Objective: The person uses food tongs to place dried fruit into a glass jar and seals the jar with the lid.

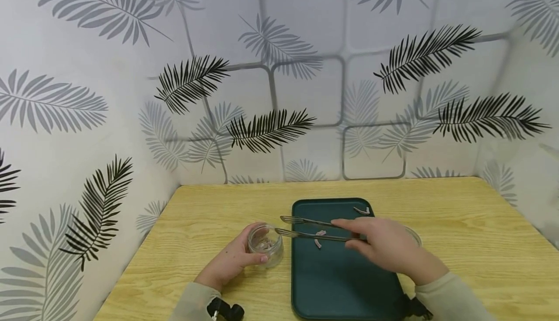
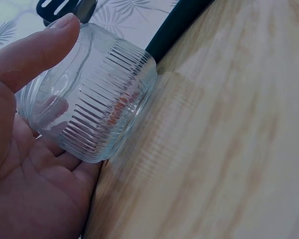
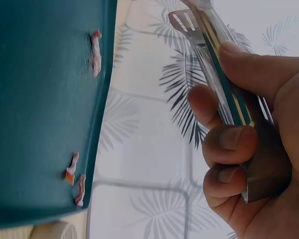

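My left hand [image 1: 231,260] grips a small clear glass jar [image 1: 270,259] at the tray's left side, thumb in front and fingers behind. Small bits lie in the bottom of the jar; ribbed glass blurs them in the left wrist view. My right hand [image 1: 386,243] holds metal tongs [image 1: 316,237] with slotted ends, fingers and thumb wrapped round the handle [image 3: 266,172]. The two arms of the tongs are spread apart, their tips by the jar's rim, with nothing seen between them. Small pinkish dried strips [image 3: 95,55] lie on the dark green tray [image 1: 340,282].
The tray sits on a wood-grain table [image 1: 476,243]. Two more strips [image 3: 80,190] lie near the tray's far right corner. The rim of a round clear container [image 1: 414,236] shows behind my right hand. Leaf-patterned walls [image 1: 305,92] close off the back and sides.
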A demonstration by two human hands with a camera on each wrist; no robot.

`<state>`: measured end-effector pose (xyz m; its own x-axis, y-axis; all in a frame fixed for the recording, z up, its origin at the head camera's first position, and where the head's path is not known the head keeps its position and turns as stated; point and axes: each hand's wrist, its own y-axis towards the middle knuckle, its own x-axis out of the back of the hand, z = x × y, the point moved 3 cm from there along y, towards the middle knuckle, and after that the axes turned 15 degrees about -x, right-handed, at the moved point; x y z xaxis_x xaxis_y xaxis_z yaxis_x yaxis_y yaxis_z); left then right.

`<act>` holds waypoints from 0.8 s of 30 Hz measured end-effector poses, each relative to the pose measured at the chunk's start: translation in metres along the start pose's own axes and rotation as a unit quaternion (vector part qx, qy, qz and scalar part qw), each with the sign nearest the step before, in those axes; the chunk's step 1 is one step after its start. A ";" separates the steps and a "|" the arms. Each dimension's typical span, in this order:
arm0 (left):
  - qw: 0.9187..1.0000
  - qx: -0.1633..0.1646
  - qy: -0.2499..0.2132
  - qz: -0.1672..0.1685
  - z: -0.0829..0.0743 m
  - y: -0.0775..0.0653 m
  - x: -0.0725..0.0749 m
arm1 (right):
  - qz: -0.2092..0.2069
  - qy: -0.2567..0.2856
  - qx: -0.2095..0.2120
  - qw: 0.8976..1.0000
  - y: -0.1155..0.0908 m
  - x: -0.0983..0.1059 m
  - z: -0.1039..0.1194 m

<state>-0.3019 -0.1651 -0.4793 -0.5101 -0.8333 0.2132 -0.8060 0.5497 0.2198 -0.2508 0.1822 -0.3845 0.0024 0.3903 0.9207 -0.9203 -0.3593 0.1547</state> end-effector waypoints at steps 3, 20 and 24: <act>1.000 0.000 -0.007 -0.001 0.001 0.000 0.000 | 0.014 0.006 -0.013 1.000 0.000 0.003 -0.007; 1.000 -0.003 -0.018 0.001 0.003 0.000 0.000 | 0.120 0.048 -0.085 0.988 0.002 0.007 -0.056; 1.000 -0.003 -0.019 0.001 0.003 0.000 0.000 | 0.125 0.048 -0.090 0.987 0.001 0.008 -0.059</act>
<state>-0.3030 -0.1653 -0.4817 -0.5236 -0.8334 0.1768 -0.8029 0.5521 0.2245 -0.2748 0.2346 -0.3983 -0.2621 0.3909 0.8824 -0.9424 -0.3006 -0.1467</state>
